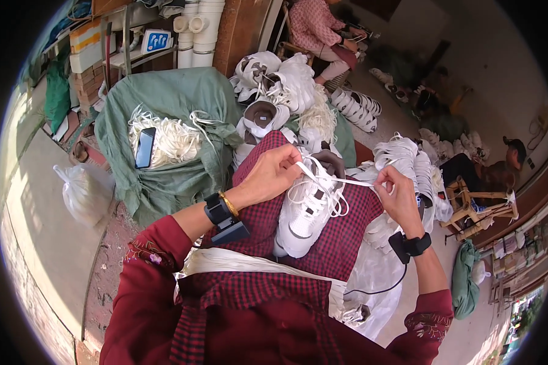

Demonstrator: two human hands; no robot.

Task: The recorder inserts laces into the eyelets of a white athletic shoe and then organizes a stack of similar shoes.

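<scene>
A white sneaker (304, 216) lies on my lap over a red-and-black checked apron (259, 222), its toe pointing toward me. White shoelaces (311, 172) come up from its upper eyelets. Above and left of the shoe, my left hand (278, 170) is closed, pinching one lace end between thumb and fingers. My right hand (396, 193), to the right of the shoe, pinches the other lace, which is stretched sideways across the opening. Loose loops of lace hang down over the sneaker's front and sides.
To the left, a green cloth-covered pile (170, 91) bears a bundle of laces (176, 143) and a phone (145, 148). White shoes (271, 82) are heaped beyond my knees, with stacked shoes (402, 152) at the right. Another person (315, 27) sits at the back.
</scene>
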